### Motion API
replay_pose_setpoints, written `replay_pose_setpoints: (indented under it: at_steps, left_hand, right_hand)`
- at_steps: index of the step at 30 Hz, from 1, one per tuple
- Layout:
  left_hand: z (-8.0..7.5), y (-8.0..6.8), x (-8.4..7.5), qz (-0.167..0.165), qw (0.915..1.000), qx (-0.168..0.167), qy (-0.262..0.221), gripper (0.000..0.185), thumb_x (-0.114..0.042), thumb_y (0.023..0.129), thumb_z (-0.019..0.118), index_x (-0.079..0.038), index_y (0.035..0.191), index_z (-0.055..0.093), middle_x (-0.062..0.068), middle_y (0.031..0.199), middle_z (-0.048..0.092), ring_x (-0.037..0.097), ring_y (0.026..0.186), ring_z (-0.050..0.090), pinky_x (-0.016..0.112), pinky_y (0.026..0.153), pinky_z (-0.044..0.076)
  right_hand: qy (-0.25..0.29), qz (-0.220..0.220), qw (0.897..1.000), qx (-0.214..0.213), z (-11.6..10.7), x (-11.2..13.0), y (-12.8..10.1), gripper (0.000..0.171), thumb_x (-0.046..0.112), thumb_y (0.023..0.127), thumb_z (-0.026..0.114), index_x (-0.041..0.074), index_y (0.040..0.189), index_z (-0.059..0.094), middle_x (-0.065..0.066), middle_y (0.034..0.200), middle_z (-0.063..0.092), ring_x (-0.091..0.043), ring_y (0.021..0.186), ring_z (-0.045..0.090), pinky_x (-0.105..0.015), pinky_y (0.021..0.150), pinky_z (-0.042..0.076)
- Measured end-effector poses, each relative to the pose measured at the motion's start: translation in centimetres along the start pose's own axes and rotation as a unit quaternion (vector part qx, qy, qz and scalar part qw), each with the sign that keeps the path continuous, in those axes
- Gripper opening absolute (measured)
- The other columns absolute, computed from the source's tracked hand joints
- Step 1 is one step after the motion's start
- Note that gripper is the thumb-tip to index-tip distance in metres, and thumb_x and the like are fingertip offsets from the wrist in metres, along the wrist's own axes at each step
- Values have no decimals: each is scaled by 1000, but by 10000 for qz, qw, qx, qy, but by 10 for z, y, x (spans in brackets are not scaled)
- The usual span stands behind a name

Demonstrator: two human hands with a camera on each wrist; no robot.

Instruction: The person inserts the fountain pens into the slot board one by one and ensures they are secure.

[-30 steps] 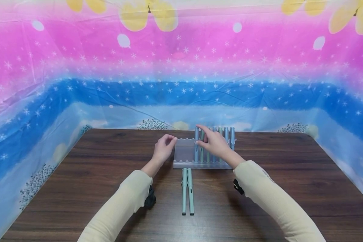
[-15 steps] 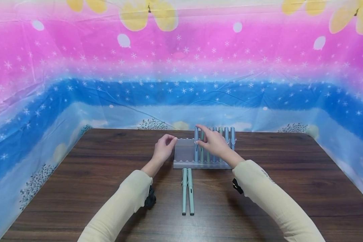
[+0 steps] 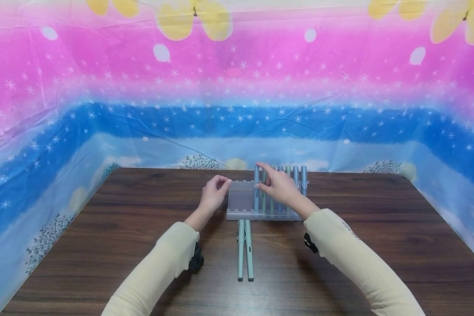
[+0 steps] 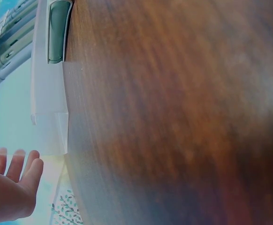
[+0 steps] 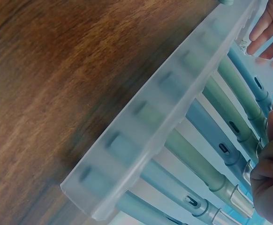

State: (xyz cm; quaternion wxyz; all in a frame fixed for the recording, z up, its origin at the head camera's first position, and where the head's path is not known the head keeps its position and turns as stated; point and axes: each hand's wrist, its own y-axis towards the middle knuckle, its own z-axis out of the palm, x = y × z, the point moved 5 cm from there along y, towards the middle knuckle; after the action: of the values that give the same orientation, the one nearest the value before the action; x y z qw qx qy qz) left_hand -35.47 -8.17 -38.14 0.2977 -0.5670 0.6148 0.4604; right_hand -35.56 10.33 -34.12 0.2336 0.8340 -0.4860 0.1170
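My right hand [image 3: 281, 188] sits over the translucent pen rack [image 3: 241, 199] at the far middle of the table [image 3: 379, 245]. Thumb and forefinger pinch the top of the leftmost racked pen [image 3: 256, 193], a blue one, lying in its slot. More blue and green pens fill the slots to its right; the rack's left portion shows bare plastic. The right wrist view confirms fingers [image 5: 272, 159] closed around the pen's silver clip end.

My left hand [image 3: 214, 193] rests at the rack's left edge, fingertips curled together and touching the rim. I cannot tell whether it actually grips the plastic; the left wrist view shows only fingers [image 4: 19, 164] beside the rack's pale wall.

Two green pens [image 3: 245, 248] lie side by side on the table, just in front of the rack, between my sleeves.
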Motion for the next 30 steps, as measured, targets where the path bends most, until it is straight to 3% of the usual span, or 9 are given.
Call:
replay_pose_setpoints:
  at_steps: [17,30]
  left_hand:
    - [1,0,0,74,10000,-2,27,19,-19,89,53,-2,96,58,10,93,60,23,86,54,36,78,42]
    - [0,-1,-2,60,10000,25,3,20,-20,89,53,-2,96,58,11,92,60,23,85,55,36,78,42]
  right_hand:
    - [174,-76,9998,-92,-2,-3,0,67,27,83,62,19,139,25,3,58,49,-14,45,43,-28,41,36]
    - [299,-688,9965,-373,-4,4,-17,59,23,82,63,15,134,35,8,58,48,-9,44,42,-26,42,37]
